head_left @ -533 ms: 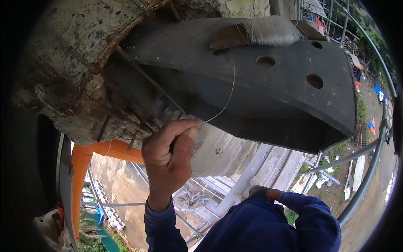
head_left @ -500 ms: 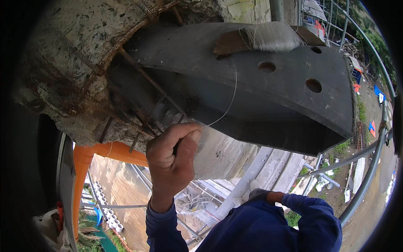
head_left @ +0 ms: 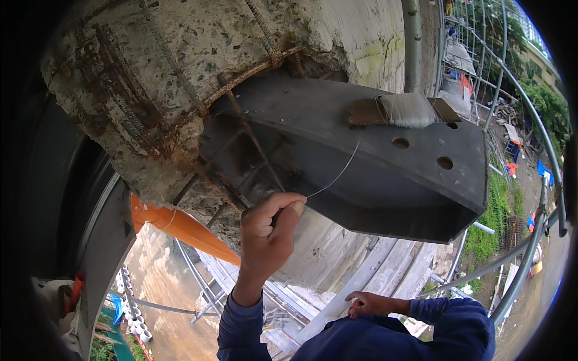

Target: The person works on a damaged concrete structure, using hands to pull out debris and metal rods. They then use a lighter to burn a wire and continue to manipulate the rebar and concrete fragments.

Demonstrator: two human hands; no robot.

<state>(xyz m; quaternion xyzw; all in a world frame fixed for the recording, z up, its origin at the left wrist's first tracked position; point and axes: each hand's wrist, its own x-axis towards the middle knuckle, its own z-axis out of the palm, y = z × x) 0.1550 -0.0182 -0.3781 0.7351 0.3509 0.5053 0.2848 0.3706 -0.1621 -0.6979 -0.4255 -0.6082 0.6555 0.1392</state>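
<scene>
My left hand (head_left: 268, 234) is closed, its thumb and forefinger pinching the end of a thin pale line (head_left: 344, 173). The line curves up towards the top of a dark grey steel bracket (head_left: 313, 111). On that bracket, close to its round holes, lies a flat brown piece (head_left: 365, 112) with a thick bundle of clear line (head_left: 409, 110) wound around it. Lower down, near my body, the fingers of my right hand (head_left: 374, 304) curl around a small red object (head_left: 356, 304). Most of that object is hidden, so its kind cannot be made out.
Broken concrete (head_left: 198, 48) with rusty rebar (head_left: 256, 141) surrounds the bracket's inner end. An orange pipe (head_left: 192, 231) passes below left. Grey scaffold tubes (head_left: 524, 265) curve along the right. Planks (head_left: 394, 265) lie beneath, with muddy ground far below.
The view has shifted, so the bracket sits lower in it. My right hand has come out into view with the red object showing. My left hand still pinches the line.
</scene>
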